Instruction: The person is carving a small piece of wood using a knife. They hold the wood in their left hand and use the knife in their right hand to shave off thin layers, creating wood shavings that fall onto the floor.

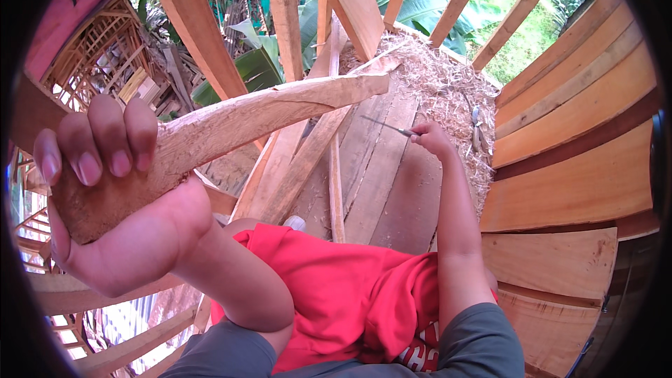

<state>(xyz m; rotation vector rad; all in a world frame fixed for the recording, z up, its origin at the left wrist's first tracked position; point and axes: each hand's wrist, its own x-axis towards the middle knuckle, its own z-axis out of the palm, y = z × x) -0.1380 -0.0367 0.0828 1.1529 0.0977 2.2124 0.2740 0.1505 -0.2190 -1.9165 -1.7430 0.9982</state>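
Note:
My left hand (133, 203) is raised close on the left, its fingers and thumb wrapped around the thick end of a curved piece of wood (259, 115). That piece reaches up to the right, and its narrower end has a rough, carved look. Lower down and farther off, my right hand (432, 138) is closed on the handle of a slim, knife-like tool (387, 126). Its thin dark blade points left, below the wood's far end and apart from it. The exact kind of blade is too small to tell.
Wood shavings (448, 73) cover the far right of the board floor (381, 175). A metal tool (477, 129) lies on them. A thick wooden block (353, 7) stands at the back by slatted posts (283, 21). Long boards (567, 189) line the right side. Loose strips (336, 189) lie ahead.

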